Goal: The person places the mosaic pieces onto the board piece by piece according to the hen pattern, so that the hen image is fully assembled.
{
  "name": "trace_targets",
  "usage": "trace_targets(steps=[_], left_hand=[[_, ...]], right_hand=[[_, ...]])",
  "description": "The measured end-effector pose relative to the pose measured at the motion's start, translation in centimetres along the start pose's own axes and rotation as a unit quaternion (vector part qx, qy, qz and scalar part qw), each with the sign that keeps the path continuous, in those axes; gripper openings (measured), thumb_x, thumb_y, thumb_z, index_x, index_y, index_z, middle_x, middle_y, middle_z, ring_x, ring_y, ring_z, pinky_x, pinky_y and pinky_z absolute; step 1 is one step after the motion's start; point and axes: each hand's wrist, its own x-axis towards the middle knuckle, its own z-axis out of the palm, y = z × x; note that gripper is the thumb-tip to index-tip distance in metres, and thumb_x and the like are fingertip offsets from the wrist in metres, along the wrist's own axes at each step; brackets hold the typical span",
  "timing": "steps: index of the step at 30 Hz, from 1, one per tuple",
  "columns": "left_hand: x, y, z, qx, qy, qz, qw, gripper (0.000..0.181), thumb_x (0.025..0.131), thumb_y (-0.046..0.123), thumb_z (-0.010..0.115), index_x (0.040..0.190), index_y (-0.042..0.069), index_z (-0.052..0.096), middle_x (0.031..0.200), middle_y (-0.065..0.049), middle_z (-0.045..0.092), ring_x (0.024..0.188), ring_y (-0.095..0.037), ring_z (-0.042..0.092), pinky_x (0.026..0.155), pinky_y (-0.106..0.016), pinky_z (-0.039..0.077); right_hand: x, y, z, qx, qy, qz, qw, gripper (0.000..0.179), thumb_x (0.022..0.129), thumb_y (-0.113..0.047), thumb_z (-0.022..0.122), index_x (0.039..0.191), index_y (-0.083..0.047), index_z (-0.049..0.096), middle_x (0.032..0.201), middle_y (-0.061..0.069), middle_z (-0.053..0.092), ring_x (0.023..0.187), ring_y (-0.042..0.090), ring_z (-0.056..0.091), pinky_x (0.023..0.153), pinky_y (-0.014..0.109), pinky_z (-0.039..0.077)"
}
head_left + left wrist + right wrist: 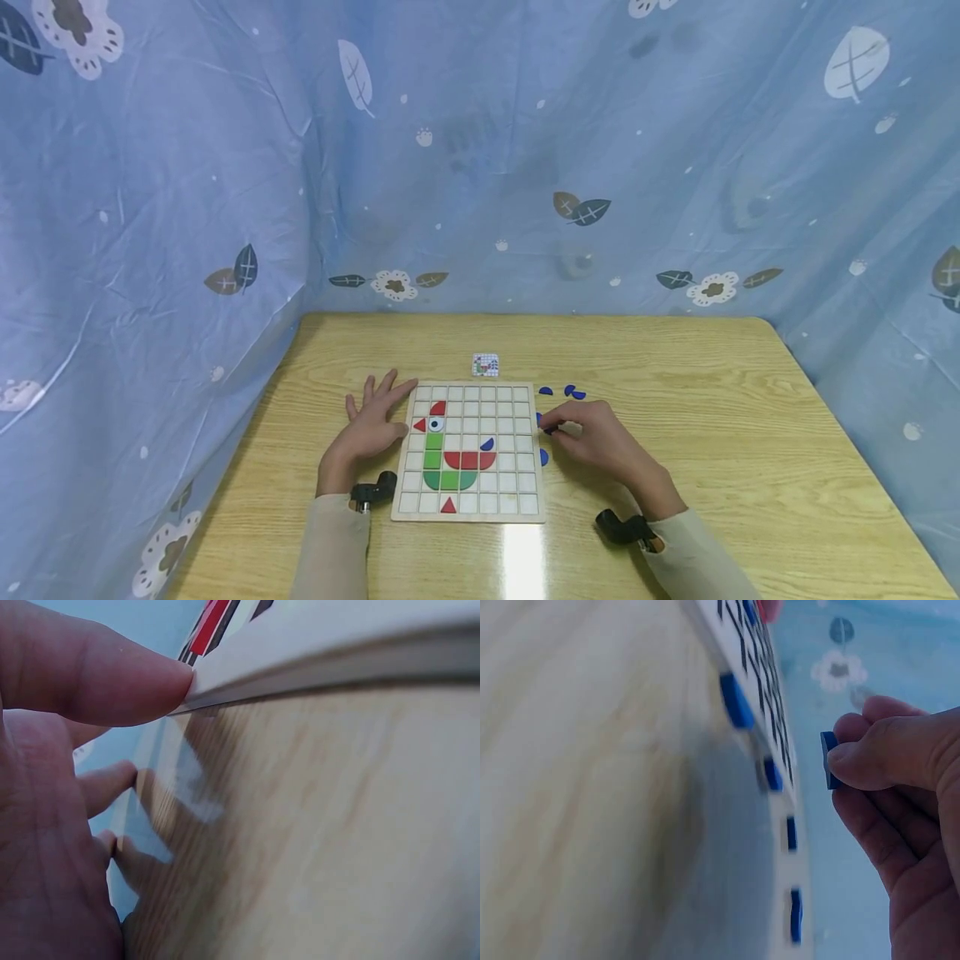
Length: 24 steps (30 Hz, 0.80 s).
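A square wooden grid board [517, 481] lies on the table with red, green and blue pieces in its cells, beside a round eye piece [436, 424]. My left hand [371, 427] rests at the board's left side, fingers spread. In the left wrist view its thumb [127, 675] touches the board's edge. Just off the board's right edge, my right hand [600, 437] pinches a blue half-circle piece [829, 760] between thumb and fingers. One blue piece [487, 444] sits tilted on the board above the red row [469, 460].
Several loose blue half-circles [545, 390] lie along the board's right side, one [543, 457] close to its edge. Behind the board is a small pattern card [485, 365]. A blue printed curtain [480, 167] hangs around the wooden table [675, 375].
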Motion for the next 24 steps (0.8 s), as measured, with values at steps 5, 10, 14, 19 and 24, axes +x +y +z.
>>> trace_targets(steps=[5,10,14,19,24], left_hand=[[0.0,-0.1,0.1,0.002,0.001,0.002,1.0000,0.085,0.089,0.005,0.065,0.170,0.015,0.042,0.184,-0.022,0.005,0.167,-0.051,-0.019,0.120,-0.078,-0.027],[0.1,-0.1,0.2,0.003,0.005,0.000,1.0000,0.086,0.088,0.006,0.066,0.170,0.016,0.042,0.184,-0.022,0.006,0.167,-0.051,-0.019,0.120,-0.078,-0.027],[0.0,0.0,0.2,0.001,0.010,-0.006,0.9999,0.087,0.087,0.006,0.066,0.169,0.017,0.043,0.184,-0.021,0.008,0.168,-0.050,-0.018,0.121,-0.078,-0.026],[0.1,-0.2,0.1,0.001,0.011,-0.006,0.9999,0.087,0.087,0.005,0.065,0.170,0.017,0.043,0.185,-0.021,0.007,0.168,-0.049,-0.019,0.121,-0.077,-0.026],[0.1,-0.2,0.1,0.000,0.010,-0.004,0.9999,0.086,0.087,0.005,0.064,0.170,0.016,0.042,0.185,-0.021,0.007,0.168,-0.049,-0.019,0.122,-0.077,-0.026]], right_hand=[[2.5,-0.5,1.1,0.011,-0.051,-0.024,0.9984,0.024,0.091,0.007,0.079,0.108,-0.009,0.085,0.106,-0.001,0.085,0.100,0.014,0.079,0.086,0.039,0.066],[4.2,-0.5,2.3,0.013,-0.101,-0.026,0.9945,0.026,0.094,0.007,0.076,0.111,-0.011,0.085,0.111,0.001,0.084,0.106,0.017,0.079,0.089,0.038,0.066],[5.1,-0.5,3.1,-0.003,-0.118,-0.038,0.9923,0.026,0.096,0.005,0.075,0.112,-0.012,0.085,0.112,0.001,0.084,0.106,0.017,0.079,0.091,0.036,0.065],[5.6,-0.7,3.6,-0.008,-0.131,-0.037,0.9907,0.028,0.096,0.005,0.074,0.115,-0.013,0.085,0.115,0.000,0.083,0.108,0.014,0.078,0.094,0.036,0.064],[5.7,-1.1,4.0,-0.010,-0.150,-0.019,0.9885,0.029,0.097,0.002,0.074,0.119,-0.013,0.084,0.119,-0.001,0.083,0.110,0.011,0.075,0.099,0.036,0.063]])
